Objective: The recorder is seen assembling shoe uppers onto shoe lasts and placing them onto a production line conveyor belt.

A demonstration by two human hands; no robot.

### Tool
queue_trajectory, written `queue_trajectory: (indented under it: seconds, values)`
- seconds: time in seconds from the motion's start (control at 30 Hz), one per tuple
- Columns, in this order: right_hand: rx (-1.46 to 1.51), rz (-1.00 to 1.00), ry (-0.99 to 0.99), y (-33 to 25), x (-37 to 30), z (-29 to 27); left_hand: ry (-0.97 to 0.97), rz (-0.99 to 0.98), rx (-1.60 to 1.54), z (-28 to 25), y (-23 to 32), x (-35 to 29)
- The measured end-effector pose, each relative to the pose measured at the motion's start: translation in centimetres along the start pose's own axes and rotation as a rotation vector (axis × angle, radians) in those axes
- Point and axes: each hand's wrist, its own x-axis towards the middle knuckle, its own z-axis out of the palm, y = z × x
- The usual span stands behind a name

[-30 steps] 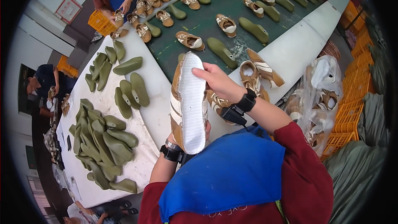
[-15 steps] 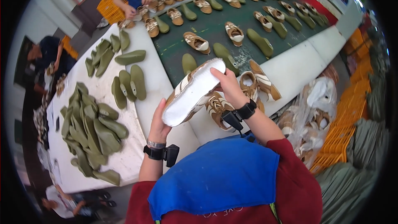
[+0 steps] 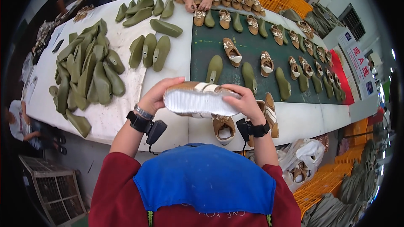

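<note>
A brown and white shoe upper (image 3: pixel 202 101) is held level above the near edge of the white table, its white ridged bottom facing me. My left hand (image 3: pixel 158 93) grips one end, fingers behind it. At the other end my right hand (image 3: pixel 246 102) is closed on it, thumb lying on the white bottom. Just below hangs my view of another brown upper (image 3: pixel 224 131), standing on the table with its opening toward me. More brown and white uppers (image 3: pixel 272 115) stand beside my right wrist, partly hidden by it.
Olive-green shoe lasts (image 3: pixel 86 67) lie heaped on the left table, with three more (image 3: pixel 149 53) side by side. Rows of uppers and lasts stand on a green belt (image 3: pixel 206 44). Across it, a co-worker's hands (image 3: pixel 205 4) handle a shoe. A plastic bag (image 3: pixel 305 153) and orange crates (image 3: pixel 324 185) are at right.
The upper has turned from a steep slant to nearly level, with my left hand now raised to about the height of my right. The whole view has also swung round.
</note>
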Motion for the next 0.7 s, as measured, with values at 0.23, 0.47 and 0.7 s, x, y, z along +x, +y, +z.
queue_trajectory:
  seconds: [0.23, 0.47, 0.7]
  values:
    - [0.163, 0.085, 0.04, 1.5, 1.0, 0.5, 0.007, -0.041, -0.057, 0.0, -0.6, -0.8]
    - [0.25, 0.188, 0.133, 5.1, 1.6, 2.0, -0.096, 0.134, -0.438, 2.2, -2.2, -3.4]
    - [0.044, 0.035, 0.084, 6.2, 1.5, 3.2, 0.028, 0.266, 0.004, 3.8, -0.3, -3.5]
